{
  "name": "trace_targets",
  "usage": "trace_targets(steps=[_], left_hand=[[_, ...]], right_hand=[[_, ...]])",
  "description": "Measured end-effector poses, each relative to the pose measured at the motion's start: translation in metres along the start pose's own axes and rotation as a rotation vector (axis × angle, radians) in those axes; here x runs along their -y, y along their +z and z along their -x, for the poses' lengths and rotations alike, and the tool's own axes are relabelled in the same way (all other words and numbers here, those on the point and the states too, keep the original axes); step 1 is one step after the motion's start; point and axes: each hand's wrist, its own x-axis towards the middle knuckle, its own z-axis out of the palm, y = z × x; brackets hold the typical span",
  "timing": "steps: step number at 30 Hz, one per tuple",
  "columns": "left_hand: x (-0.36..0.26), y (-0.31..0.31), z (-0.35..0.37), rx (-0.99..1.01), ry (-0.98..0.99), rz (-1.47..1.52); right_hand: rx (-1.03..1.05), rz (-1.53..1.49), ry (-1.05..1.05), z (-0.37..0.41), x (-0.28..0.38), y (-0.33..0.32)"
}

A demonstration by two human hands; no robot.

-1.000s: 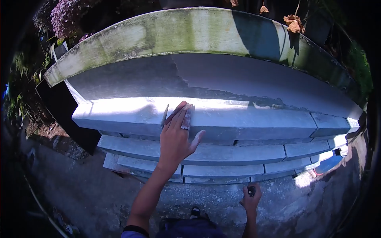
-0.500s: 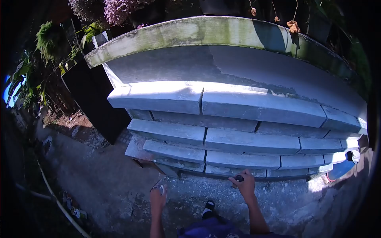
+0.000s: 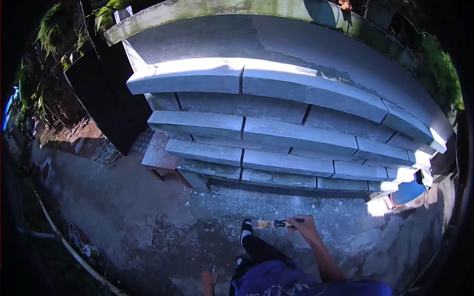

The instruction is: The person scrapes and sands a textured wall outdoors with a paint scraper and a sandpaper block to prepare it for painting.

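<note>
My right hand [image 3: 304, 228] is wrapped round the black and yellowish handle of a scraper [image 3: 276, 224]. Its flat tan and whitish blade points left, above the floor and near my sandalled foot [image 3: 246, 228]. Low in the view, my left hand [image 3: 209, 277] is closed, with its fingers curled; a small pale bit shows at the fingertips, too small to name. Ahead of both hands rise grey concrete tiers [image 3: 296, 129], stacked like steps and split by dark vertical gaps. Neither hand touches them.
A stained, mossy ledge [image 3: 212, 20] tops the wall. A dark panel [image 3: 101, 101] and a small table-like block [image 3: 159, 154] stand left. At right sits a blue tub [image 3: 409, 193]. A pale pipe [image 3: 74, 254] and cups [image 3: 90, 250] lie lower left on rough concrete floor [image 3: 113, 197].
My view has tipped downward, so the tiers sit higher. My left hand has dropped towards my body. The right hand has turned, and the scraper's blade now shows pointing left.
</note>
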Motion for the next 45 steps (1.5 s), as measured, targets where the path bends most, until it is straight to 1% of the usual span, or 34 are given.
trace_targets(steps=[2,5,8,10,13,17,18,20,22,25,26,29,32,35,38,39,40,42,45], left_hand=[[-0.030,-0.002,-0.001,-0.013,0.027,0.119],[-0.077,-0.013,-0.006,-0.021,0.140,0.188],[-0.116,-0.019,-0.012,-0.043,0.211,0.270],[-0.141,-0.020,-0.014,-0.070,0.262,0.274],[-0.183,-0.016,-0.030,-0.056,0.334,0.282],[-0.241,0.010,-0.085,-0.082,0.504,0.239],[-0.266,0.011,-0.102,-0.095,0.560,0.215],[-0.338,-0.004,-0.124,-0.147,0.723,0.096],[-0.409,-0.011,-0.149,-0.143,0.791,0.075],[-0.510,-0.016,-0.176,-0.210,1.034,0.116],[-0.537,-0.012,-0.186,-0.243,1.117,0.119],[-0.592,0.016,-0.221,-0.202,1.218,0.054],[-0.608,0.048,-0.264,-0.247,1.306,-0.103],[-0.597,0.042,-0.290,-0.239,1.375,-0.142],[-0.578,0.017,-0.297,-0.287,1.235,-0.119],[-0.571,0.005,-0.303,-0.363,1.201,-0.131],[-0.561,-0.003,-0.312,-0.389,1.154,-0.146],[-0.544,-0.024,-0.323,-0.438,1.124,-0.203],[-0.526,-0.072,-0.333,-0.545,1.132,-0.098]], right_hand=[[0.038,-0.185,0.078,0.007,-0.012,-0.012],[-0.001,-0.441,0.184,0.011,-0.019,-0.020],[0.074,-0.604,0.269,0.004,-0.017,-0.026],[0.070,-0.599,0.270,-0.005,-0.015,-0.026],[0.070,-0.589,0.231,-0.028,-0.012,-0.032],[0.046,-0.610,0.169,-0.055,-0.009,-0.054],[0.033,-0.625,0.150,-0.064,-0.007,-0.059],[-0.013,-0.631,0.148,-0.080,-0.006,-0.074],[-0.072,-0.634,0.151,-0.095,-0.013,-0.091],[-0.112,-0.616,0.143,-0.113,-0.009,-0.114],[-0.133,-0.615,0.127,-0.121,-0.008,-0.121],[-0.190,-0.598,0.087,-0.141,-0.005,-0.137],[-0.228,-0.576,0.060,-0.156,0.002,-0.148],[-0.238,-0.570,0.067,-0.171,0.003,-0.155],[-0.259,-0.563,0.062,-0.179,0.006,-0.153],[-0.271,-0.550,0.073,-0.180,0.008,-0.151],[-0.272,-0.557,0.064,-0.181,0.010,-0.147],[-0.277,-0.573,0.048,-0.181,0.011,-0.137],[-0.309,-0.588,0.072,-0.181,0.006,-0.118]])
